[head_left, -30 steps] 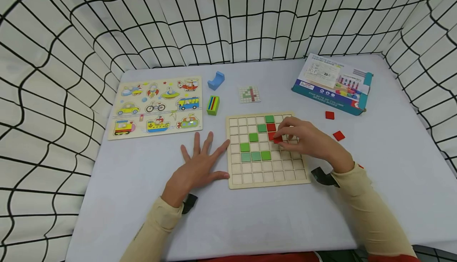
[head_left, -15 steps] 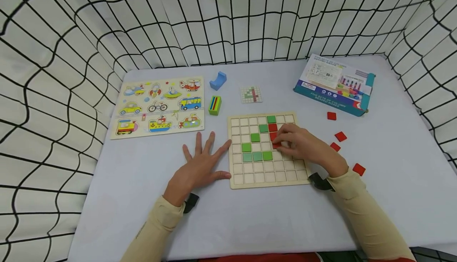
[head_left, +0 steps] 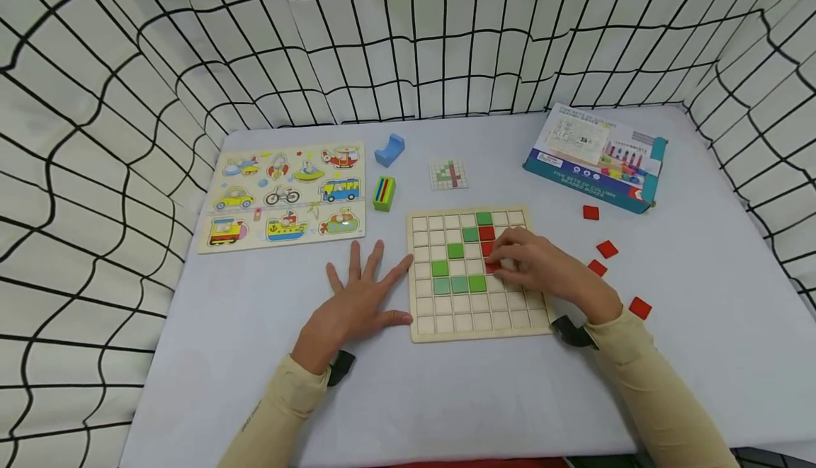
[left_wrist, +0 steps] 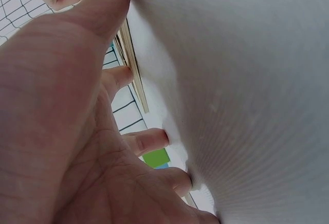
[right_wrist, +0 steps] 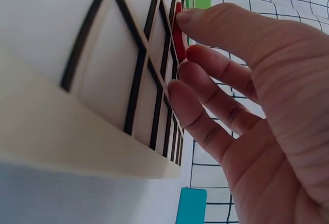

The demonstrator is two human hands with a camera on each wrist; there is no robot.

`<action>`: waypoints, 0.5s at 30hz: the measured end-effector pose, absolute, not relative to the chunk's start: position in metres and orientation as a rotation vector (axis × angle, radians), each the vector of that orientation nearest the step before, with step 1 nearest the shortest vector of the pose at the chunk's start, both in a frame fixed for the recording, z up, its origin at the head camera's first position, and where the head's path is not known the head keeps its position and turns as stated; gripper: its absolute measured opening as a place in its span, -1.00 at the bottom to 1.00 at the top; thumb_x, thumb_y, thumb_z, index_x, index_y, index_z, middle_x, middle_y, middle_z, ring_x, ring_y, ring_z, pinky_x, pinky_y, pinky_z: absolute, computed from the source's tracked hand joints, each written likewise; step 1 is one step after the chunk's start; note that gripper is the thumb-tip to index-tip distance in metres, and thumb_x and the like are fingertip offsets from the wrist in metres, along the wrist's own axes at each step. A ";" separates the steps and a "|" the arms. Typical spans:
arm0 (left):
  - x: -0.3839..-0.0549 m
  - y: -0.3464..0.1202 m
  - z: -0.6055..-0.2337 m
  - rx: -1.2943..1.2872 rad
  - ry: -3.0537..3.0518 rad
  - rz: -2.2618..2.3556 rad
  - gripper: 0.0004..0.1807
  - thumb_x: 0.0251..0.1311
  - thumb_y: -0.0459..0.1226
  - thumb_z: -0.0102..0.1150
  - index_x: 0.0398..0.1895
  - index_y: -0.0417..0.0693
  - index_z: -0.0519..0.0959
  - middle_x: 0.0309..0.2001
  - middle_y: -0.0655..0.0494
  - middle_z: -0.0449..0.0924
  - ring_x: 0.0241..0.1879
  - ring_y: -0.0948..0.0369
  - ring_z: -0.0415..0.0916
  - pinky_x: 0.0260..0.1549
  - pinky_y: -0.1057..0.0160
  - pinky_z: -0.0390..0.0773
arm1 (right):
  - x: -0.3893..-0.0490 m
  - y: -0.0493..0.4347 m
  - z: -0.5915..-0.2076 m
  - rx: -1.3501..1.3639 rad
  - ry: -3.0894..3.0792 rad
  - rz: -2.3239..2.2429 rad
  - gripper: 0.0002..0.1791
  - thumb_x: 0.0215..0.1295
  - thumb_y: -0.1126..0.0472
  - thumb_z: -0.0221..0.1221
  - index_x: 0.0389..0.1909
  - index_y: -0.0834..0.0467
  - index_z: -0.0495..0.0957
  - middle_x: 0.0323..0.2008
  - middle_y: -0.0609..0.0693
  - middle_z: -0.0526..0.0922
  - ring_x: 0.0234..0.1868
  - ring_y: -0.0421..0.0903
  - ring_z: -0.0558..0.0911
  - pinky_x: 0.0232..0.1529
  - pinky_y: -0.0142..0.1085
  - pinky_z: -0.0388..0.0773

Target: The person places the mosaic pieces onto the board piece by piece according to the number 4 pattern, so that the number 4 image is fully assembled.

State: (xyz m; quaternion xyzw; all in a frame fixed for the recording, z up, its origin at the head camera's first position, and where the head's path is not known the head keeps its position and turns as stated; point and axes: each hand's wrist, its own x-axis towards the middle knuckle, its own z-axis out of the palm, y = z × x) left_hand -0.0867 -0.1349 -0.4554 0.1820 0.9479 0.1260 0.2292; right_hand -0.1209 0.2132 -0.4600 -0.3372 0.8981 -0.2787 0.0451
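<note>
A wooden grid board [head_left: 462,323] lies before me, with several green tiles [head_left: 477,284] set in its squares. Under the top green tile, two red tiles [head_left: 486,233] follow in a column. My right hand [head_left: 534,264] pinches another red tile [head_left: 490,268] down at the square below them; in the right wrist view the thumb tip meets this tile's edge [right_wrist: 178,34]. My left hand [head_left: 353,309] is spread palm down on the white cloth, thumb and index fingertips at the board's left edge. Its fingertips touch the cloth in the left wrist view.
Several loose red tiles [head_left: 608,249] lie right of the board. Behind it are a small pattern card [head_left: 449,175], a green striped block [head_left: 384,194] and a blue curved block [head_left: 390,150]. A vehicle puzzle [head_left: 280,227] lies left; a box [head_left: 593,160] stands back right. Black netting surrounds the table.
My right hand has moved slightly down the board with the red tile, from beside the second red tile to the square below it. The left hand has stayed in place.
</note>
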 end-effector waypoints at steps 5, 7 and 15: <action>-0.086 -0.134 -0.455 0.501 2.610 0.347 0.10 0.26 0.25 0.40 0.76 0.37 0.02 0.77 -0.26 -0.36 0.69 -0.45 -0.63 0.39 -0.77 -0.35 | -0.119 0.219 -0.454 -0.994 2.722 -0.967 -0.77 0.30 0.30 0.48 -0.03 0.11 0.82 0.10 0.06 0.68 0.01 -0.07 0.64 -0.06 -0.23 0.75; -0.086 -0.134 -0.454 0.497 2.607 0.352 0.10 0.25 0.24 0.41 0.76 0.37 0.03 0.77 -0.26 -0.35 0.69 -0.45 -0.62 0.39 -0.77 -0.35 | -0.119 0.223 -0.450 -0.972 2.718 -1.027 -0.75 0.30 0.32 0.48 -0.01 0.11 0.82 0.16 0.10 0.68 0.01 -0.03 0.69 -0.07 -0.22 0.75; -0.084 -0.135 -0.452 0.500 2.614 0.370 0.09 0.25 0.22 0.43 0.75 0.35 0.06 0.77 -0.27 -0.31 0.69 -0.46 -0.58 0.39 -0.77 -0.36 | -0.119 0.243 -0.432 -0.934 2.790 -1.121 -0.66 0.24 0.42 0.47 0.03 0.15 0.79 0.24 0.14 0.65 0.10 0.03 0.72 -0.05 -0.31 0.79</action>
